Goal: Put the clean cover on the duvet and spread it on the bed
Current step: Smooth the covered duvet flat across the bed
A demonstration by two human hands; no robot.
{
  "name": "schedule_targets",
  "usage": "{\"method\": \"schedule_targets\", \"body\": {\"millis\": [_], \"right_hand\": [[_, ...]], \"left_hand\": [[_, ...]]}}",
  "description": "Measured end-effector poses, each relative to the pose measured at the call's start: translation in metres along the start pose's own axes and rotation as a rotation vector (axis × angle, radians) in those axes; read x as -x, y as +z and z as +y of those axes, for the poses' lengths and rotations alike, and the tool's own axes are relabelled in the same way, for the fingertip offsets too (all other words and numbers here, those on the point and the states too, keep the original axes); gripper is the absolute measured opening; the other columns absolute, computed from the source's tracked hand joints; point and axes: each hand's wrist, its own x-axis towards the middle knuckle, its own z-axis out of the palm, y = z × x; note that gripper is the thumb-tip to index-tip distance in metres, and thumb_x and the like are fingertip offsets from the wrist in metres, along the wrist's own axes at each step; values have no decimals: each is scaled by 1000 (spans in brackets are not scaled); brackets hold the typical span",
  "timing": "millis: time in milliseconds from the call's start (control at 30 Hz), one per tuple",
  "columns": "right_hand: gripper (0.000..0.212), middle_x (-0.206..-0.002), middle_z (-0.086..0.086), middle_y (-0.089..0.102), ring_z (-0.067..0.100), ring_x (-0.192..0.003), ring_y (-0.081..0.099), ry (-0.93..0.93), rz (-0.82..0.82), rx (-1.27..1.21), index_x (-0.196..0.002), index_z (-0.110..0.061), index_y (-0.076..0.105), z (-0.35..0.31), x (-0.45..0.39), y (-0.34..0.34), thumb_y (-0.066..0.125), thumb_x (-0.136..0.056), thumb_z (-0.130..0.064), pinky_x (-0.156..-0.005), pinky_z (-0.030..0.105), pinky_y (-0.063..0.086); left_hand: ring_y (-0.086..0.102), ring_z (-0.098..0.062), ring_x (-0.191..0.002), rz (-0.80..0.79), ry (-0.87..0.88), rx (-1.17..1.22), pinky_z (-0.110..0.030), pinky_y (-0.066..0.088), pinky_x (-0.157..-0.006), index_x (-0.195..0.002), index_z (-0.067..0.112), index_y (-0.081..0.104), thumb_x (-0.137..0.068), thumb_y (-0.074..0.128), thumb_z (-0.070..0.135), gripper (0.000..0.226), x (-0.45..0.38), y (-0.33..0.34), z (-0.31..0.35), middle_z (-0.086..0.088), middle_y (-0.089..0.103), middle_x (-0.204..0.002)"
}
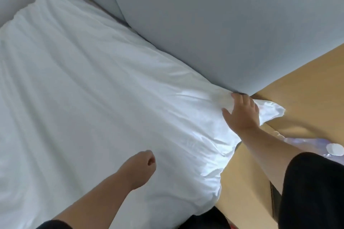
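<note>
A white covered duvet (pixel 96 87) lies spread over the bed and fills most of the view, with soft wrinkles running along it. My right hand (pixel 242 113) rests flat on its far right corner, fingers spread, where the fabric meets the grey wall. A loose flap of the cover (pixel 270 110) sticks out past that hand over the wooden surface. My left hand (pixel 141 167) hovers over the near part of the duvet with its fingers curled in a loose fist, holding nothing.
Grey wall panels (pixel 204 24) run along the far side of the bed. A tan wooden surface (pixel 307 89) lies to the right, with a clear plastic bottle (pixel 312 145) lying on it beside my right forearm.
</note>
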Motion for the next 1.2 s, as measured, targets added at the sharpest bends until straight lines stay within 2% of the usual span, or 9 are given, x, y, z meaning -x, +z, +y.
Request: {"method": "schedule_targets", "body": {"millis": [233,400,533,633,733,867,1000,1100,1200], "right_hand": [[107,-147,6,50,36,-128,53,168,-394,-91,-154,-26,15,39,-17,58,76,-74,-64,-100,50,48],[53,-98,0,63,31,-102,63,19,-480,104,-119,-18,51,38,-40,72,57,-91,-62,-77,40,52],[36,-74,-16,45,20,-84,51,-43,-423,19,-84,-34,40,46,-31,33,54,-83,-67,-63,34,40],[27,-70,-18,41,16,-75,46,-90,-257,-37,-73,-37,36,50,-13,-7,46,-71,-62,-55,27,34],[22,-71,-17,44,12,-69,45,-99,-239,-77,-72,-36,40,44,-5,-32,48,-76,-56,-50,23,25],[17,-69,-17,40,-2,-61,33,5,-143,-71,-82,-35,44,44,-12,-47,54,-87,-47,-48,22,20],[12,-70,-14,51,7,-60,45,107,-66,-86,-75,-28,42,54,-22,-15,51,-80,-32,-48,23,27],[12,-87,-4,59,25,-85,58,274,-178,37,-87,-24,50,70,-41,25,48,-77,-28,-73,34,50],[29,-79,-3,54,36,-94,60,475,-261,22,-95,-38,55,75,-59,58,44,-75,-21,-87,45,51]], "left_hand": [[54,-26,-121,296,220,-264,-36,46,-92,-133,20,50,-97,53,23,37,-119,-82,67,-1,48,-139],[43,-32,-128,353,321,-504,-36,38,-82,-148,19,31,-95,54,17,58,-183,-114,121,1,27,-156],[48,-34,-127,265,262,-750,-44,50,-89,-156,32,6,-84,69,23,96,-202,-134,149,15,0,-166],[57,-34,-121,152,206,-922,-41,52,-85,-154,32,18,-73,84,37,106,-205,-157,172,4,25,-159],[62,-28,-92,128,118,-1078,-31,50,-69,-120,18,59,-78,75,31,46,-197,-176,196,-2,61,-103],[63,-36,-91,480,151,-797,-30,44,-69,-87,18,58,-74,53,4,20,-197,-195,203,-12,67,-96],[59,-35,-89,774,205,-266,-32,40,-72,-91,15,60,-71,47,-2,29,-209,-170,192,-12,61,-97],[59,-31,-96,645,262,-10,-32,43,-77,-105,19,50,-83,55,5,27,-227,-126,180,-7,49,-122],[57,-17,-109,428,412,-157,-34,48,-82,-138,25,38,-83,76,24,67,-236,-98,147,7,25,-153]]}}
